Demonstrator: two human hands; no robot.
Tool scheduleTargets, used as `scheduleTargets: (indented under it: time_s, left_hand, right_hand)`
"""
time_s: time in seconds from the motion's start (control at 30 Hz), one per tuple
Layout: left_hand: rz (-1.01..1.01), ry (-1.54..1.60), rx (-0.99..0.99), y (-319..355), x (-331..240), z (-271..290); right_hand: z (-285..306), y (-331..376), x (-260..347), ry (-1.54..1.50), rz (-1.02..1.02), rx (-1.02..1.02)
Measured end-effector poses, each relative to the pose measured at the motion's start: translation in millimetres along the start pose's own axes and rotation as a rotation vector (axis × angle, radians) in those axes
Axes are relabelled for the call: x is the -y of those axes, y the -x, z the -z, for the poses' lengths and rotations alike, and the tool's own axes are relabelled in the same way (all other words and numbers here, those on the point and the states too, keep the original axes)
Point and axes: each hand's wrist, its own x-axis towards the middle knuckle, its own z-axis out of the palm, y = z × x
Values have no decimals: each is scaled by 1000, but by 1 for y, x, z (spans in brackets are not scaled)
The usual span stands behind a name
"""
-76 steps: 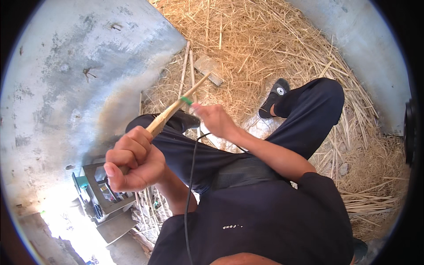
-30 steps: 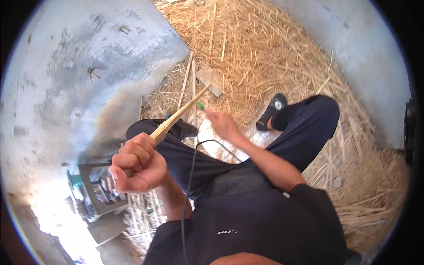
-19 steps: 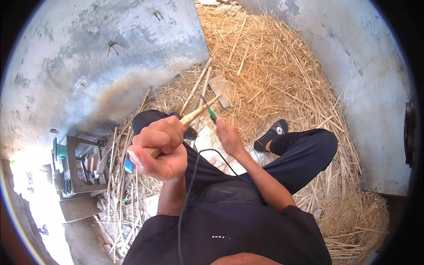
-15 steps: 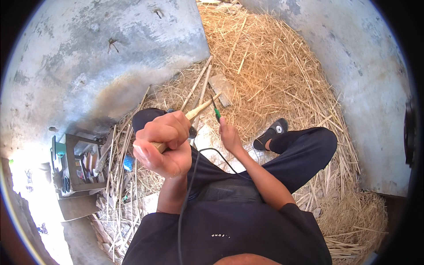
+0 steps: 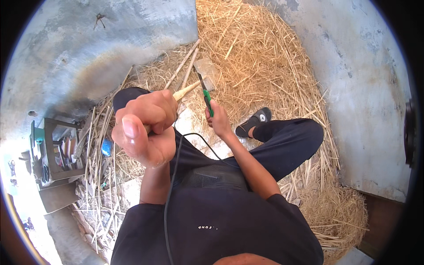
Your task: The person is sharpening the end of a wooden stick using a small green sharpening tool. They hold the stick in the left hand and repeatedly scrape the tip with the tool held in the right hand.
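Mostly left of the green knife [image 5: 207,100], a pale stick [image 5: 187,91] sits in the closed left hand [image 5: 148,121], probably light and stiff, fragile-tipped, best held by the thicker end. The right hand [image 5: 219,120] wraps the knife's handle; blade contact is unclear.

Knife [image 5: 204,92] shifted outward along pale stick [image 5: 186,91], more of its green handle [image 5: 207,99] showing, left hand [image 5: 148,126] appearing larger

Black short-sleeved T-shirt [image 5: 247,216], navy trousers [image 5: 287,143], black cable [image 5: 166,216], dark shoe [image 5: 254,123].
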Motion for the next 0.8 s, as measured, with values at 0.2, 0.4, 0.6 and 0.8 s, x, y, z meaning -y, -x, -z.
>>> scheduleTargets:
  time_s: [0.2,0.4,0.6,0.8]
  left_hand:
    - [28,35,21,-1,-5,7]
    - [-12,28,66,2,-5,12]
    - [-43,7,127,0,-8,0]
    - [-85,-52,115,6,-5,-6]
  right_hand:
    - [-5,7,20,383,188,-61]
    - [-10,18,29,256,562,33]
    - [-6,7,15,516,99,-154]
    - [-8,9,10,196,377,-36]
